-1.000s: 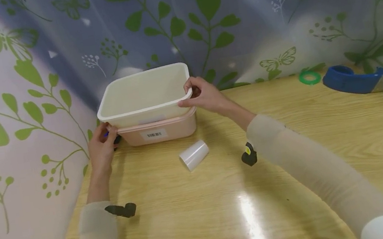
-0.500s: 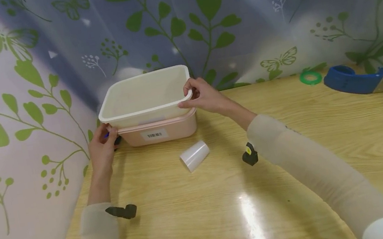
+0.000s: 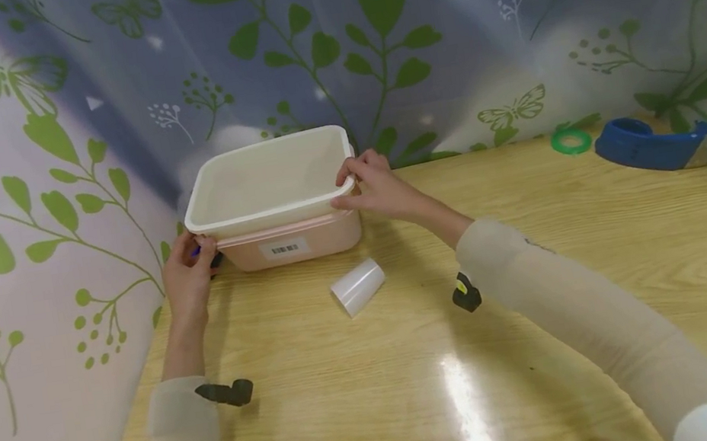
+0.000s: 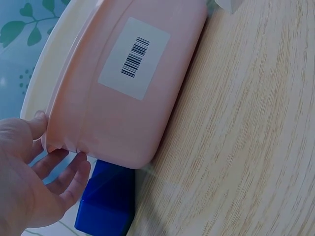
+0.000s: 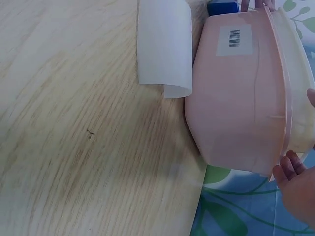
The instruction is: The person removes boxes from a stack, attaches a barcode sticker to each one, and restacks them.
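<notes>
A cream plastic bin [image 3: 264, 181] sits nested in a pink bin [image 3: 321, 237] that bears a barcode label [image 3: 284, 248]. At the left end, my left hand [image 3: 185, 278] holds the pink bin's rim, its thumb on top and fingertips curled beneath, as the left wrist view shows. At the opposite front corner, my right hand [image 3: 379, 185] pinches the cream bin's rim between thumb and fingers. In the right wrist view, the right fingertips [image 5: 290, 164] lie right by the pink rim. Both bins look upright, and the inside of the cream one shows nothing in it.
A white tube [image 3: 359, 287], like a rolled sheet, lies in front of the bins. A blue angular object [image 4: 108, 201] stands by the pink bin's left end. At the back right are a green ring [image 3: 571, 140] and a blue tape dispenser [image 3: 654, 143]. Patterned curtain encloses the back and left.
The cream bin's rim has come down a little, closer to the pink rim, and my right hand has lowered slightly with it. My left hand keeps its place.
</notes>
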### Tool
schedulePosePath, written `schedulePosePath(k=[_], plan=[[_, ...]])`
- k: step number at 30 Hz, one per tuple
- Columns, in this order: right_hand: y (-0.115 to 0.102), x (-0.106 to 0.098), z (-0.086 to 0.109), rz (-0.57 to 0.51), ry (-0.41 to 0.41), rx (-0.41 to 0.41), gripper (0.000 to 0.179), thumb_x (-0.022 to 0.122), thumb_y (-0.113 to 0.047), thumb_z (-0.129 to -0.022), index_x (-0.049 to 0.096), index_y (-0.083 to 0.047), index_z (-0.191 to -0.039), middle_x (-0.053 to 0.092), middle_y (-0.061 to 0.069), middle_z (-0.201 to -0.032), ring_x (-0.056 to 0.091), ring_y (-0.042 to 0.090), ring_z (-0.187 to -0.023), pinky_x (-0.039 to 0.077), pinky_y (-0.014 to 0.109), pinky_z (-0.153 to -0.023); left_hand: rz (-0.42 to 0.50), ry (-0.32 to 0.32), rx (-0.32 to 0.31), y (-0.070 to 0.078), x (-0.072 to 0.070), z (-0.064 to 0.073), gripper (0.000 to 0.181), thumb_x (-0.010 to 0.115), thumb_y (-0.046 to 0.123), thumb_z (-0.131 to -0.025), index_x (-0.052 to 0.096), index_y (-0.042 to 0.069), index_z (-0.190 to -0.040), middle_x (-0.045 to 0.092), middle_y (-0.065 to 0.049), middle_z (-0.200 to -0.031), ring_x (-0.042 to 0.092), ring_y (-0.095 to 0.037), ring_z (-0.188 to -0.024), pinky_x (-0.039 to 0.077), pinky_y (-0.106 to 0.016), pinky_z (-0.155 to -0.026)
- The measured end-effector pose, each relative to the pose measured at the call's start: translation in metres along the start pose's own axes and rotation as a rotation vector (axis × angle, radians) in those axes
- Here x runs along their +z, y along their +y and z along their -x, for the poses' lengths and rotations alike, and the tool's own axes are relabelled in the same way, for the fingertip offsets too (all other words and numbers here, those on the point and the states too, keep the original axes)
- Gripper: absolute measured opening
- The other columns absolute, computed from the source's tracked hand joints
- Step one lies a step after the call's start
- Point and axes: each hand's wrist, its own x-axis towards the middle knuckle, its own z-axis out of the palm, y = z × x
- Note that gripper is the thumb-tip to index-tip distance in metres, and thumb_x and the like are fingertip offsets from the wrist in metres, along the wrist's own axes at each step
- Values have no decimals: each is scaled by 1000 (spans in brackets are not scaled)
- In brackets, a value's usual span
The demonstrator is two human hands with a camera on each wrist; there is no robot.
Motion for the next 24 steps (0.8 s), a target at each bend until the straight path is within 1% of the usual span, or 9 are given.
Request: schedulePosePath(k=[4, 6, 10, 14, 17, 19, 21, 24], plan=[[2, -3, 4, 5, -24, -2, 48, 76, -34, -97, 58, -7, -132, 42, 15, -126, 39, 36, -125, 42, 51, -102, 4, 3, 11, 1, 0, 1, 55, 66, 26, -103, 50, 11, -153, 55, -16, -152, 60, 1, -100, 51, -13, -70], [2, -6, 6, 5, -33, 0, 54, 75, -35, -97, 56, -8, -139, 43, 16, -133, 41, 35, -128, 42, 53, -104, 7, 3, 17, 2, 1, 1, 55, 66, 25, -103, 50, 10, -153, 55, -16, -151, 60, 0, -99, 51, -13, -70], [6, -14, 12, -1, -54, -16, 61, 74, -32, -98, 51, -8, -148, 46, 17, -142, 43, 37, -131, 42, 54, -108, 3, -5, 11, 4, 0, 3, 55, 66, 25, -103, 50, 10, -153, 55, -17, -152, 60, -1, -101, 53, -13, -72], [11, -22, 21, -23, -78, -38, 62, 72, -29, -99, 47, -9, -153, 47, 14, -150, 43, 35, -136, 40, 54, -113, 2, -18, -16, 8, -3, 6, 55, 66, 25, -103, 49, 11, -154, 53, -16, -154, 61, -3, -105, 54, -13, -74], [14, -31, 31, -8, -89, -51, 62, 69, -29, -101, 45, -10, -155, 47, 10, -154, 42, 31, -140, 39, 51, -115, -17, -30, -26, 10, -7, 9, 57, 65, 25, -104, 46, 12, -156, 52, -17, -154, 59, -4, -107, 53, -13, -75], [15, -38, 41, 6, -93, -54, 61, 68, -30, -102, 45, -11, -155, 45, 10, -157, 41, 30, -142, 39, 50, -115, -50, -47, -25, 12, -10, 11, 57, 63, 24, -105, 44, 12, -158, 52, -18, -154, 58, -4, -108, 53, -12, -76], [16, -46, 53, 35, -99, -62, 61, 67, -31, -103, 44, -11, -156, 45, 12, -157, 41, 31, -144, 38, 51, -116, -64, -68, -29, 14, -13, 13, 58, 62, 21, -106, 41, 11, -159, 51, -19, -154, 58, -5, -110, 53, -12, -76], [21, -57, 72, 80, -104, -79, 63, 66, -31, -103, 42, -11, -157, 44, 13, -158, 40, 32, -145, 37, 53, -117, -111, -89, -34, 18, -19, 19, 59, 59, 18, -106, 38, 9, -160, 49, -19, -156, 57, -5, -113, 54, -12, -79]])
